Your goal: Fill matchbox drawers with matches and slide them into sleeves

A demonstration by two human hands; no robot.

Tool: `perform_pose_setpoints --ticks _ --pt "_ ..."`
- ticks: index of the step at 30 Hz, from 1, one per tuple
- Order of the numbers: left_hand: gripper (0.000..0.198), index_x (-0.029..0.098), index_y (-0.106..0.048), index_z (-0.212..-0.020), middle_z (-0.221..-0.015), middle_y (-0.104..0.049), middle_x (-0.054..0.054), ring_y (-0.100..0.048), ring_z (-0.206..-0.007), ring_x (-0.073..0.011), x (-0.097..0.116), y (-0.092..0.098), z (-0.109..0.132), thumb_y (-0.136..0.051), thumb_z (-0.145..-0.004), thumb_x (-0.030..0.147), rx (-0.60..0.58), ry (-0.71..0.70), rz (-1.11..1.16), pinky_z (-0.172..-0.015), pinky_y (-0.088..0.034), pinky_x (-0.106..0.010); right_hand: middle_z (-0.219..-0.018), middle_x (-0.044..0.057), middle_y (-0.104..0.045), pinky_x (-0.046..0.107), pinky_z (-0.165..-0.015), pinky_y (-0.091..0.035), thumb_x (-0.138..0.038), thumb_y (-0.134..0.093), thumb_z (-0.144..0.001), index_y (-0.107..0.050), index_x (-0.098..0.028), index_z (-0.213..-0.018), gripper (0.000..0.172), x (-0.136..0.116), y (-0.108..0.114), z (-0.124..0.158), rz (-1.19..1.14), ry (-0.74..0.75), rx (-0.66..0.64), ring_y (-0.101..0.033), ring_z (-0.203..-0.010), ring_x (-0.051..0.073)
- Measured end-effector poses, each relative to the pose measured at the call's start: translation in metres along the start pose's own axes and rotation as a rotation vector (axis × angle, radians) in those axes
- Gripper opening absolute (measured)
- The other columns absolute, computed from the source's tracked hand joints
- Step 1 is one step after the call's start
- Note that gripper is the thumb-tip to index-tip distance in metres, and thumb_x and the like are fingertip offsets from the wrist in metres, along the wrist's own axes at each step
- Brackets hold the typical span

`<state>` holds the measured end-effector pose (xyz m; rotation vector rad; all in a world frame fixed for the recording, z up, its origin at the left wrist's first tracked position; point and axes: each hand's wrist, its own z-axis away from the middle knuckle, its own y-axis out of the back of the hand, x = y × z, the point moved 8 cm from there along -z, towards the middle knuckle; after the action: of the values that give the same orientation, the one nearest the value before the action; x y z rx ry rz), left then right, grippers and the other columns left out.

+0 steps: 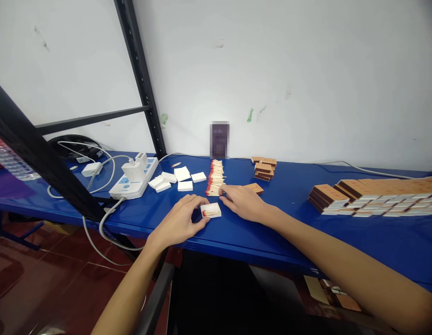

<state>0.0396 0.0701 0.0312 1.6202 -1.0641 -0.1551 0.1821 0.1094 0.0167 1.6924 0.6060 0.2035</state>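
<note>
Currently, your left hand (182,216) holds the white tray (216,216) by its left end on the blue table (289,195); your right hand (242,201) meets the matchsticks (216,179), its pinch indeterminable. Presumably light and crushable, the tray needs gentle gripping at its walls.

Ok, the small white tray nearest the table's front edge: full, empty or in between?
In between: a few red-tipped matches lie in the tray, and much of its white inside shows bare beside them.
</note>
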Motion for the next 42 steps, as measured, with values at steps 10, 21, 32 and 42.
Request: perform_pose_setpoints --ticks 10,21,32,42 --pt "0.025 0.023 -0.059 -0.112 -0.105 -0.064 -0.003 -0.056 -0.096 -0.0213 -0.0031 -0.0015 0.0006 -0.058 -0.089 0.03 -0.016 0.012 0.005 -0.085 -0.046 -0.036 -0.101 0.006 -0.069 0.028 -0.076 -0.039 -0.024 -0.042 -0.098 -0.059 -0.018 -0.102 0.019 0.0003 -0.0021 -0.0041 -0.016 0.009 0.019 -0.063 -0.093 0.02" --pt "0.024 0.023 -0.062 -0.111 -0.105 -0.065 -0.004 -0.056 -0.097 -0.0219 -0.0028 -0.0002 0.0005 -0.059 -0.088 0.03 -0.008 0.011 0.009 -0.087 -0.047 -0.037 -0.1 0.005 -0.07 0.027 -0.074 -0.039 -0.024 -0.045 -0.097 -0.063 -0.02 -0.101 0.018 -0.0022 -0.0001 -0.006 -0.032 0.017 0.028 -0.064 -0.091 0.019" --pt "0.023 0.023 -0.062 -0.11 -0.104 -0.065 -0.003 -0.057 -0.097 -0.0213 -0.0031 -0.0007 0.0003 -0.06 -0.088 0.03 -0.006 0.009 0.012 -0.087 -0.046 -0.037 -0.095 0.005 -0.069 0.026 -0.068 -0.036 -0.025 -0.046 -0.096 -0.061 -0.02 -0.101 0.016 -0.0014 -0.0011 -0.0057 -0.021 0.013 0.035 -0.063 -0.085 0.019" --pt "0.022 0.024 -0.062 -0.109 -0.104 -0.065 -0.003 -0.057 -0.098 -0.0219 -0.0034 -0.0007 0.0001 -0.06 -0.088 0.03 -0.006 0.009 0.004 -0.087 -0.046 -0.037 -0.091 0.003 -0.069 0.025 -0.065 -0.033 -0.022 -0.046 -0.095 -0.06 -0.02 -0.092 0.014 -0.0048 -0.001 -0.0042 -0.024 0.015 -0.013 -0.061 -0.079 0.016"
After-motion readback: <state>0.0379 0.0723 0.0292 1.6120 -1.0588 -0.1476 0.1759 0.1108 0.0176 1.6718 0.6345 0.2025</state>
